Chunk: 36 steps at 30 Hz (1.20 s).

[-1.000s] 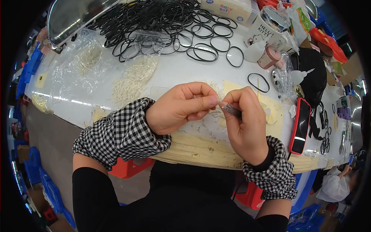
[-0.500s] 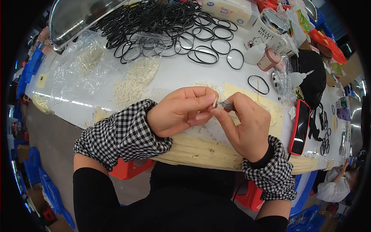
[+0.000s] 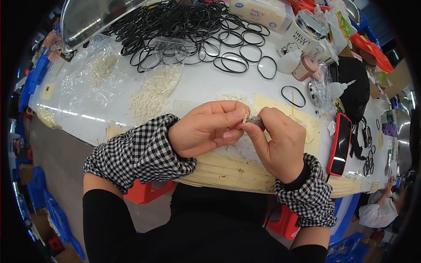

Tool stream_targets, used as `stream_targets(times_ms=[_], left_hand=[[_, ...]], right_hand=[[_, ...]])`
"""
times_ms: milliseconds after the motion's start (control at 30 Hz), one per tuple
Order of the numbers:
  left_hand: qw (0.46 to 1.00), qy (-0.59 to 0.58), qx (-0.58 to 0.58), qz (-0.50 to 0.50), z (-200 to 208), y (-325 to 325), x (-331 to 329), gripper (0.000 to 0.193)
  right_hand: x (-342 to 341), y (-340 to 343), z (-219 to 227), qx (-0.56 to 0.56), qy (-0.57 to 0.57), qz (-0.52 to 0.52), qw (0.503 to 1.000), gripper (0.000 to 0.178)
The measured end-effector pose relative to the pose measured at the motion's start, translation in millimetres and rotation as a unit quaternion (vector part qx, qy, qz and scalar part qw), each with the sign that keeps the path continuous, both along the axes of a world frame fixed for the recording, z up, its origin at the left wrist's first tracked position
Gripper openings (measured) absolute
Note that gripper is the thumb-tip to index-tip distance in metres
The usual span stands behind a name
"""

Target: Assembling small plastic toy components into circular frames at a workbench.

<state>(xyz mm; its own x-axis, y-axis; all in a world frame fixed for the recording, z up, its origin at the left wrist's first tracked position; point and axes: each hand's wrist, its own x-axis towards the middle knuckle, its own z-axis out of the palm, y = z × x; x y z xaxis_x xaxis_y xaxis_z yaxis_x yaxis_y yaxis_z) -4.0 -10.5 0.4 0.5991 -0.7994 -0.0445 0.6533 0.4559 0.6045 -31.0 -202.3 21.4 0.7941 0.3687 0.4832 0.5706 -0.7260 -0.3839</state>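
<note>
Over the table's near edge my two hands meet, fingertips almost touching. Between thumb and forefinger, my left hand point(image 3: 208, 128) pinches a small white piece point(image 3: 245, 118). My right hand point(image 3: 280, 142) is closed on a small grey tool point(image 3: 255, 122), its tip against or right beside the white piece; its exact kind is too small to tell. Behind the fingers lies a little heap of similar white pieces point(image 3: 234, 97). A larger spread of them point(image 3: 151, 94) sits to the left, partly in a clear plastic bag.
A tangle of black rubber loops point(image 3: 166, 28) fills the back. On the right stand a white cup point(image 3: 300, 37), a pink tub point(image 3: 305, 68) and a phone with a red case point(image 3: 340, 144). A tissue pack point(image 3: 263, 13) lies behind. Yellow tape point(image 3: 228, 168) covers the near edge.
The grey tool has turned in my right fingers and shows more of its body. The white piece is tilted differently in my left fingers. Both hands stay nearly in place.
</note>
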Motion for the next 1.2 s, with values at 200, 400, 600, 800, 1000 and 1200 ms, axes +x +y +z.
stream_targets(times_ms=[200,400,600,800,1000,1200], left_hand=[[1.000,-0.008,-0.020,-0.010,-3.1,0.3,1.0,0.020],[1.000,-0.004,-0.018,0.003,-1.5,-1.6,-0.2,0.020],[0.994,0.022,0.007,0.104,-3.6,5.4,11.2,0.012],[0.972,0.111,0.030,0.206,-7.1,4.6,15.1,0.014],[0.974,0.089,0.039,0.204,-7.4,5.3,14.8,0.014],[0.970,0.016,0.159,0.183,-2.5,0.5,12.1,0.016]], right_hand=[[0.9,2.2,0.0,0.018,-0.005,-0.003,1.000,0.032],[-1.9,0.3,2.5,0.001,0.017,0.005,1.000,0.032],[-0.7,-0.7,8.0,0.018,0.063,-0.006,0.998,0.024],[-5.1,-9.4,4.6,-0.088,0.152,0.027,0.984,0.015],[-8.1,-7.7,-2.3,-0.173,0.155,0.031,0.972,0.019],[-8.6,-1.5,-11.6,-0.115,0.120,0.015,0.986,0.025]])
